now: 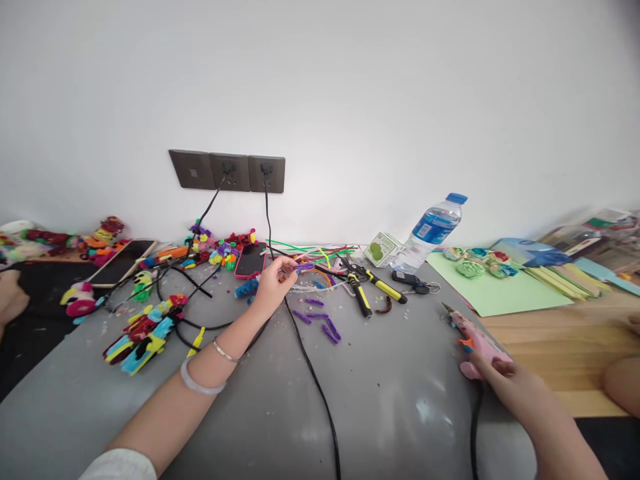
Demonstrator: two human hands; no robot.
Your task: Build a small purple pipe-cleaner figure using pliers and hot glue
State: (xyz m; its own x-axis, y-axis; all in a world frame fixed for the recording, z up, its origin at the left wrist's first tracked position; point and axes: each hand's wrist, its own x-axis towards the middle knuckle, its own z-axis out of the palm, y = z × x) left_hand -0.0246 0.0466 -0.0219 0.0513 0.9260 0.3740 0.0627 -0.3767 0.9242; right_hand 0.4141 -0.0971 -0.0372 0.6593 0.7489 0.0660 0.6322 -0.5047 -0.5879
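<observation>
My left hand [274, 283] is above the back of the grey table, its fingertips pinched on a short purple pipe-cleaner piece [305, 266]. In front of it several more purple pipe-cleaner pieces [316, 316] lie loose. At the table's right edge my right hand [505, 375] is closed around a pink hot glue gun [481, 347], whose nozzle points up and left. An orange trigger shows by the fingers, and a black cord hangs down from the gun. Behind the purple pieces are yellow-and-black pliers [367, 287], with their handles spread.
Colourful pipe-cleaner figures [145, 333] and a phone [123, 262] lie left. Black cords [313, 380] cross the grey table [390, 413]. A tilted water bottle [433, 230], small box [383, 249], keys [420, 287] and green paper [493, 293] are right. Other people's hands [11, 297] show at both sides.
</observation>
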